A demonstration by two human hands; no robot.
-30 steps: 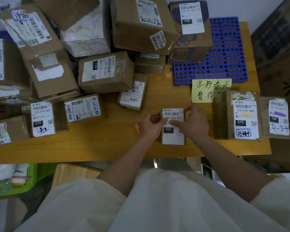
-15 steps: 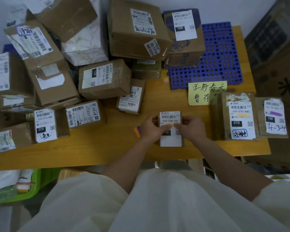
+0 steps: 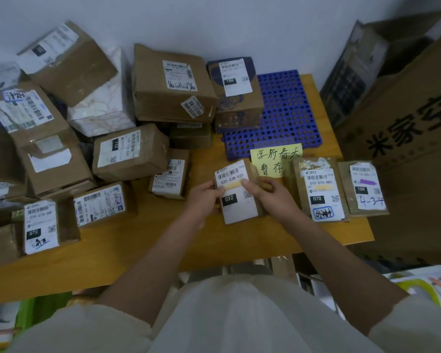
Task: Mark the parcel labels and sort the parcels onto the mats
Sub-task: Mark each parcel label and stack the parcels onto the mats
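A small brown parcel (image 3: pixel 239 210) with a white label reading 032-038-E01 is held between both hands above the wooden table (image 3: pixel 143 248). My left hand (image 3: pixel 204 202) grips its left edge with the thumb on the label. My right hand (image 3: pixel 270 194) grips its right side, thumb across the label's middle. A blue perforated mat (image 3: pixel 288 115) lies at the back right, carrying a purple-printed parcel (image 3: pixel 236 98). A yellow handwritten note (image 3: pixel 278 159) lies in front of the mat.
Several labelled cardboard parcels are piled over the table's left and back. Two marked parcels, 070 (image 3: pixel 318 189) and 15H (image 3: pixel 364 189), lie at the right edge. Large cartons (image 3: pixel 405 128) stand to the right of the table.
Both hands have lifted the small parcel and tilted its label up toward the camera. The view has tipped upward, showing more of the wall.
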